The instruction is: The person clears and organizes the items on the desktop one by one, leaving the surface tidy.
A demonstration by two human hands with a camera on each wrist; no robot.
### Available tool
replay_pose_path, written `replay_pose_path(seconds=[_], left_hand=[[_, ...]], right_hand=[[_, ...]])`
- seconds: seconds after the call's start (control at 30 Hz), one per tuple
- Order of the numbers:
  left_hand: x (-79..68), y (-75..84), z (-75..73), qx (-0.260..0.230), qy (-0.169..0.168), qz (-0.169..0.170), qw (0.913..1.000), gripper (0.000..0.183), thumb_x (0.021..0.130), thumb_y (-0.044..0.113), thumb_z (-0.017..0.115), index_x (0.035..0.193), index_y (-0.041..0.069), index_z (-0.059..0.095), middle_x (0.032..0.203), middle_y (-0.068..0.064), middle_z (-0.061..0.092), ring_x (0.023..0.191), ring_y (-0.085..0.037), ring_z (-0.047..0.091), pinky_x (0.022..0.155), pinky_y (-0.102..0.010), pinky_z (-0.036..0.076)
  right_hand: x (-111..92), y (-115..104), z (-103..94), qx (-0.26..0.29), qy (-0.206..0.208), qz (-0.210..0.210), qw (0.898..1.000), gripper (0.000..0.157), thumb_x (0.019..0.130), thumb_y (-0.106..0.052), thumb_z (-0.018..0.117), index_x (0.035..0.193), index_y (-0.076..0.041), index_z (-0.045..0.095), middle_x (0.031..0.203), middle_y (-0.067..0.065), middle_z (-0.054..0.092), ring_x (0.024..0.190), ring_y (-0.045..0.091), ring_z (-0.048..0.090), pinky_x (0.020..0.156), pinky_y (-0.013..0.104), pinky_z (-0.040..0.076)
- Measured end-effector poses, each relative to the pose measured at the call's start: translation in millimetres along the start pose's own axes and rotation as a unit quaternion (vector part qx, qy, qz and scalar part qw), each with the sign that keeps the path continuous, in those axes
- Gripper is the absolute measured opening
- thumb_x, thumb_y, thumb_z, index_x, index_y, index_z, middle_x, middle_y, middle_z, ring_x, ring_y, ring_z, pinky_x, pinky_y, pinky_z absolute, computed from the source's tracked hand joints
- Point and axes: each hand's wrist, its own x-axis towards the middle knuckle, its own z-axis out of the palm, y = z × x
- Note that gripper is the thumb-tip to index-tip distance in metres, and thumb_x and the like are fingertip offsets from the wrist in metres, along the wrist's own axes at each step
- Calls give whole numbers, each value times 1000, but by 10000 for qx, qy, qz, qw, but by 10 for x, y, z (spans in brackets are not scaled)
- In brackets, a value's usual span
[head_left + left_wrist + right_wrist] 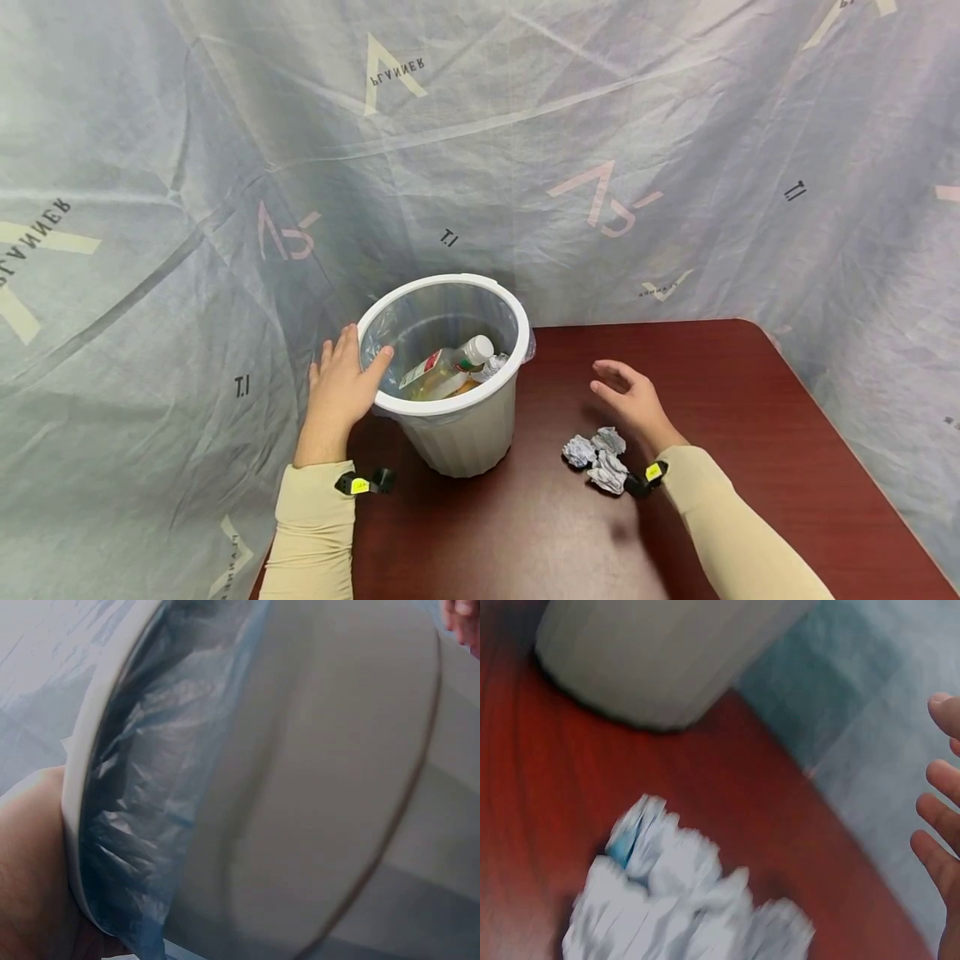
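Observation:
A white waste bin (465, 425) stands on the table, lined with a thin clear bag (154, 780). My left hand (341, 383) rests against the left side of its rim (442, 407), fingers extended, thumb reaching over the opening. Inside lie a clear bottle (442, 371) with a white cap and some crumpled paper. To the right of the bin, three crumpled paper balls (607, 471) sit close together on the table. My right hand (637, 408) hovers just beyond them, fingers loosely bent and apart, holding nothing. The same paper balls (675, 892) appear large in the right wrist view.
The dark red table (675, 358) has a rounded far right corner. Grey printed sheeting (480, 167) hangs behind it and along both sides. Each sleeve carries a small black wrist camera, the left one (363, 483) near the bin.

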Motion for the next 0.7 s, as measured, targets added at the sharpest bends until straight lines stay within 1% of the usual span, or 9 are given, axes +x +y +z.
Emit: replay_pose_path(seconds=[0.07,0.2,0.27,0.33,0.47,0.6,0.7], left_hand=[[-2,-2,-1,9,-15,-7,10000,95,99,69,35,163,5,6,168,-18,9,153,-47,0,115,-72,-1],[-4,-8,-4,38,-47,-15,10000,95,100,69,34,163,5,5,168,-19,8,152,-48,-1,115,-72,-2],[-2,-9,-2,56,-48,-19,10000,95,100,69,34,163,5,5,168,-19,8,152,-48,0,115,-72,-1],[-1,-3,1,67,-48,-23,10000,94,100,69,34,163,5,5,168,-18,8,152,-48,0,115,-72,-1],[3,3,8,63,-55,-17,10000,94,100,69,34,163,4,6,168,-19,9,152,-48,1,115,-72,0],[3,5,8,77,-42,-7,10000,95,100,69,34,163,4,6,168,-19,9,152,-49,1,115,-72,-1],[5,-4,8,90,-38,-11,10000,94,100,69,34,163,4,5,168,-19,9,152,-48,1,115,-72,-1]], right_hand=[[-70,116,-26,-233,-33,169,9996,47,94,-22,75,135,-5,61,137,19,61,130,33,56,90,16,50],[-182,309,-72,-820,-214,325,9959,49,94,-29,75,136,-11,62,136,15,62,128,36,57,88,20,50],[-227,384,-84,-815,-372,417,9951,51,93,-28,76,138,-10,61,137,17,61,126,37,58,88,25,52],[-269,458,-92,-722,-551,516,9945,54,93,-26,76,140,-6,59,139,21,59,126,39,59,88,29,54],[-344,564,-104,-657,-826,729,9917,59,92,-22,77,141,1,56,139,24,58,123,42,60,87,31,56],[-394,609,-108,-862,-1055,691,9883,60,91,-23,78,140,5,55,134,24,62,120,42,61,88,34,55],[-406,626,-100,-1034,-1263,522,9852,58,92,-23,78,139,5,57,128,20,67,119,40,62,94,41,53]])
